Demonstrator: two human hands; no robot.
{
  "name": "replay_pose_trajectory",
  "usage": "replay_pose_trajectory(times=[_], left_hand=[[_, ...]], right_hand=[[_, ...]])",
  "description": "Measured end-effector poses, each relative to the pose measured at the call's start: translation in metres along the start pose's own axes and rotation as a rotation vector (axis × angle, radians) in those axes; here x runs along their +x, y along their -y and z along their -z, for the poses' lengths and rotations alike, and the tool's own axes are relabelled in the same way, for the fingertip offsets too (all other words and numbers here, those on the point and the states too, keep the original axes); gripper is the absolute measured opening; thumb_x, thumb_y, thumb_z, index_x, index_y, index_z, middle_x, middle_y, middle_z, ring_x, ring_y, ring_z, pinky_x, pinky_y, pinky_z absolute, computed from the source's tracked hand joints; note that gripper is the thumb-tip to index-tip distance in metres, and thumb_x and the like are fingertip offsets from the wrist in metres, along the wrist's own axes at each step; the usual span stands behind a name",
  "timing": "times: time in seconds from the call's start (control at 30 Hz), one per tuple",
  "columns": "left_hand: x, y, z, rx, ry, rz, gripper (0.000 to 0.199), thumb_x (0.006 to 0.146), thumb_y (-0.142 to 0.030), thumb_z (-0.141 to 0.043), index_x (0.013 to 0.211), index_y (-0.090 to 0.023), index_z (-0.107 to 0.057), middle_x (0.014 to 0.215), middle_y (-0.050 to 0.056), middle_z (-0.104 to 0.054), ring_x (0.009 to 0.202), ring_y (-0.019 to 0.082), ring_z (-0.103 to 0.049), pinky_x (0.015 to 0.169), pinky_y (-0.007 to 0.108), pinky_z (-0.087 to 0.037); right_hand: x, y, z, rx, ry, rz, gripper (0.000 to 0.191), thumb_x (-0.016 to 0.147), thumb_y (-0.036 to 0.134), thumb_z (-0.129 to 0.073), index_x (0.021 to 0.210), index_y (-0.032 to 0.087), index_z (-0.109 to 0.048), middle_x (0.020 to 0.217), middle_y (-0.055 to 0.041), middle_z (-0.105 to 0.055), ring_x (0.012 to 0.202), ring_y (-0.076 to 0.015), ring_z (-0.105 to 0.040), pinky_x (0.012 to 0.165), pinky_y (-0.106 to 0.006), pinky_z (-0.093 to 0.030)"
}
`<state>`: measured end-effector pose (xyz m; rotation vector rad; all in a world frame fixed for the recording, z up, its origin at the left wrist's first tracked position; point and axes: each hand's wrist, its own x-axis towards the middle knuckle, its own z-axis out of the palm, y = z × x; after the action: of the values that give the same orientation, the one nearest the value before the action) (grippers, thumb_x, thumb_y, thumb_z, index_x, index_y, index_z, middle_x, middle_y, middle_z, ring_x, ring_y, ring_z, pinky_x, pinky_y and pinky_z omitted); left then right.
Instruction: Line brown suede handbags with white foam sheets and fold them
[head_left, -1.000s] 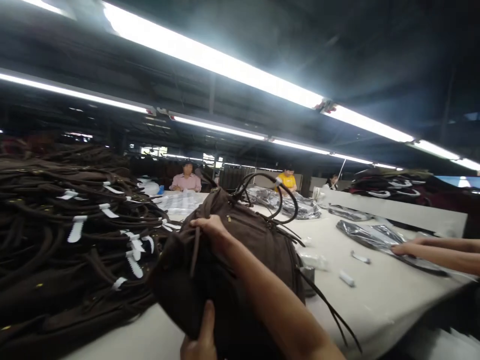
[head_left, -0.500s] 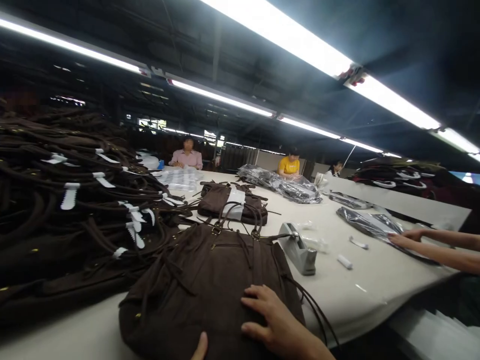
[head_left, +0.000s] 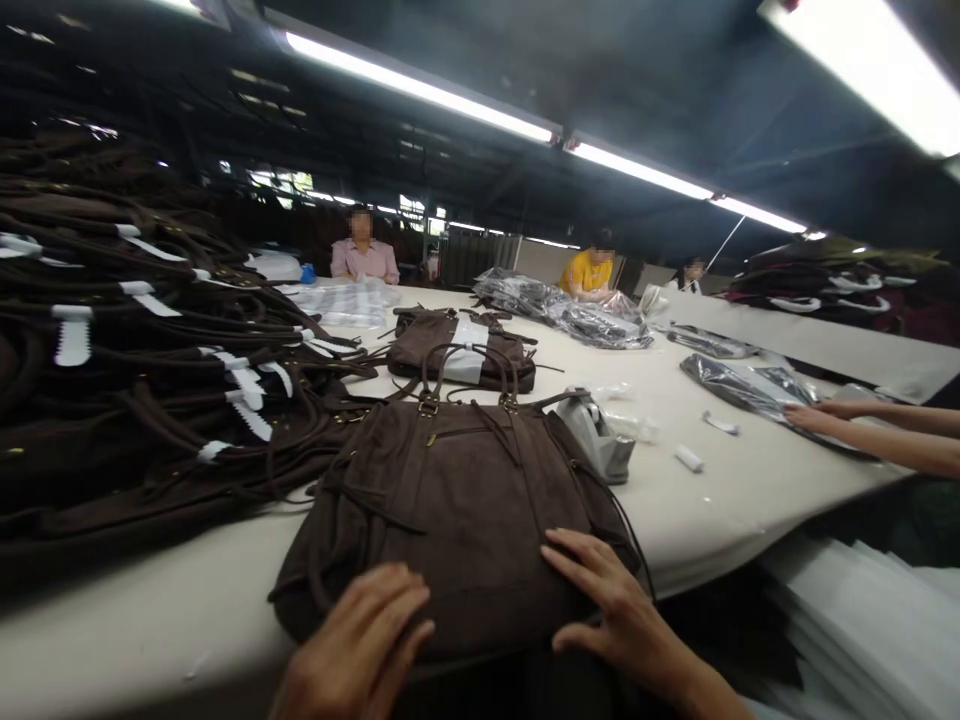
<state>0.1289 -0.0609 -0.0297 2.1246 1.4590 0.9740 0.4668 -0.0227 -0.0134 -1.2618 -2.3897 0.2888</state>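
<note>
A dark brown handbag (head_left: 465, 520) lies flat at the table's front edge, its two handles pointing away from me. My left hand (head_left: 364, 630) is at the bag's lower left, fingers stretched out and close together. On the lower right of the bag rests my right hand (head_left: 611, 600), fingers spread and thumb apart. Neither hand grips anything. Just beyond the handles sits a second brown handbag (head_left: 427, 345) with a white paper band (head_left: 466, 350) around it. A grey tape dispenser (head_left: 604, 440) stands against the front bag's upper right side.
Brown bags with white tags form a tall pile (head_left: 150, 380) at left. Bags in clear plastic (head_left: 570, 310) lie farther back. At right, a co-worker's hands (head_left: 814, 415) touch a wrapped bag (head_left: 742, 385). White sheets (head_left: 862, 630) are stacked below the table's right edge. Several people sit behind.
My left hand has come into view onto the bag's lower left. My right hand has shifted toward the bag's right side. The camera view has tilted down.
</note>
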Motion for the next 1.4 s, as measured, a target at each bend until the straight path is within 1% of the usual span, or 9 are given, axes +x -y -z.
replay_pose_trajectory(times=[0.07,0.17,0.47,0.63,0.87,1.0,1.13,1.23,1.4], left_hand=[[0.019,0.013,0.021,0.373,-0.069,-0.129,0.058,0.083,-0.062,-0.054,0.128,-0.025,-0.06,0.13,0.011,-0.061,0.126,0.035,-0.049,0.109,0.056,-0.037],[0.04,0.033,0.039,0.593,0.018,-0.26,0.072,0.073,-0.072,-0.058,0.121,-0.018,-0.065,0.12,0.015,-0.066,0.114,0.036,-0.058,0.102,0.053,-0.043],[0.036,0.056,0.05,0.518,0.124,-0.356,0.061,0.074,-0.069,-0.061,0.114,-0.023,-0.064,0.102,0.006,-0.071,0.095,0.025,-0.065,0.092,0.036,-0.047],[0.03,0.075,0.057,0.506,0.089,-0.459,0.044,0.085,-0.054,-0.059,0.116,-0.023,-0.06,0.099,0.001,-0.072,0.092,0.018,-0.066,0.094,0.03,-0.044],[0.028,0.078,0.115,0.711,0.075,-0.538,0.057,0.079,-0.038,-0.066,0.132,-0.026,-0.049,0.121,0.003,-0.065,0.111,0.023,-0.059,0.103,0.036,-0.038],[0.031,0.078,0.124,0.568,0.147,-0.369,0.047,0.071,-0.009,-0.051,0.116,-0.023,-0.056,0.114,0.005,-0.064,0.108,0.022,-0.057,0.095,0.034,-0.042],[0.061,0.061,0.13,0.136,0.251,0.024,0.006,0.074,-0.023,-0.053,0.078,-0.021,-0.049,0.076,-0.002,-0.057,0.069,0.014,-0.053,0.06,0.023,-0.042],[0.086,0.051,0.135,-0.089,0.337,0.219,0.02,0.068,-0.029,-0.058,0.071,-0.021,-0.04,0.065,-0.006,-0.046,0.062,0.011,-0.046,0.054,0.021,-0.037],[0.084,0.042,0.135,0.132,0.401,0.052,0.016,0.069,-0.022,-0.059,0.085,-0.02,-0.059,0.086,0.0,-0.058,0.085,0.018,-0.053,0.076,0.029,-0.043]], right_hand=[[0.002,0.001,-0.002,0.005,-0.03,-0.025,0.087,0.066,0.046,-0.081,0.142,0.029,-0.045,0.139,-0.0104,-0.052,0.13,-0.0309,-0.045,0.109,-0.048,-0.039],[0.007,0.002,-0.006,-0.032,-0.069,0.008,0.086,0.063,0.037,-0.085,0.139,0.02,-0.048,0.131,-0.0131,-0.054,0.124,-0.0311,-0.046,0.106,-0.048,-0.042],[0.016,-0.003,-0.015,-0.286,-0.179,0.331,0.047,0.08,0.019,-0.068,0.124,0.01,-0.056,0.105,-0.0143,-0.058,0.098,-0.0277,-0.053,0.088,-0.045,-0.052],[0.04,0.009,0.01,-0.196,-0.02,0.369,0.016,0.088,0.025,-0.061,0.099,0.015,-0.066,0.084,-0.0057,-0.056,0.074,-0.0176,-0.052,0.066,-0.028,-0.047],[0.106,0.019,0.064,0.38,0.265,0.201,0.038,0.07,0.05,-0.077,0.083,0.015,-0.072,0.073,0.0023,-0.049,0.067,-0.0114,-0.049,0.059,-0.022,-0.035],[0.122,-0.001,0.049,0.573,0.464,0.003,0.045,0.064,0.056,-0.078,0.067,0.012,-0.069,0.066,0.0029,-0.047,0.066,-0.0119,-0.045,0.06,-0.024,-0.032],[0.112,-0.015,0.033,0.705,0.524,-0.129,0.045,0.065,0.056,-0.077,0.061,0.012,-0.064,0.069,0.0009,-0.051,0.069,-0.0133,-0.045,0.064,-0.025,-0.035],[0.103,-0.017,0.026,0.795,0.549,-0.215,0.04,0.065,0.05,-0.078,0.063,0.012,-0.064,0.068,0.0025,-0.05,0.065,-0.0107,-0.042,0.058,-0.023,-0.033],[0.103,-0.01,0.013,0.672,0.617,-0.255,0.04,0.062,0.048,-0.081,0.084,0.015,-0.075,0.074,0.0029,-0.058,0.068,-0.0109,-0.049,0.059,-0.022,-0.036]])
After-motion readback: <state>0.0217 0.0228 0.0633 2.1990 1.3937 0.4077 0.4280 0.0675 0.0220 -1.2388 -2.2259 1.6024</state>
